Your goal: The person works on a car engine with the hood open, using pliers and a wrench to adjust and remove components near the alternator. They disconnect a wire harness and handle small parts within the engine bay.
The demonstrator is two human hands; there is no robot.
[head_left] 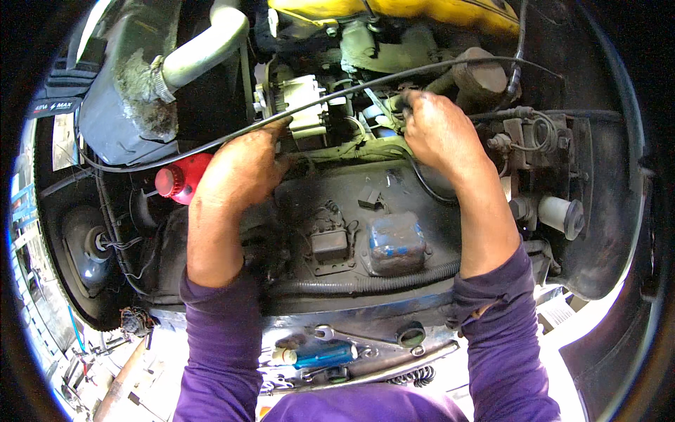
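Observation:
An alternator with a pale metal housing sits in the engine bay. My left hand reaches to its lower left side, index finger stretched out and thumb apart from it; the other fingertips are hidden. A long black cable crosses above the alternator and passes over my left fingers. Right of the alternator, my right hand is closed, fingertips pinched beside a pale metal strip. What these fingers hold is too hidden to make out. A small blue part shows below the strip.
A red capped bottle stands left of my left forearm. Nearer me are a worn blue box and a ribbed conduit. Along the front ledge lie a wrench and a blue tool. A large pale hose curves at far left.

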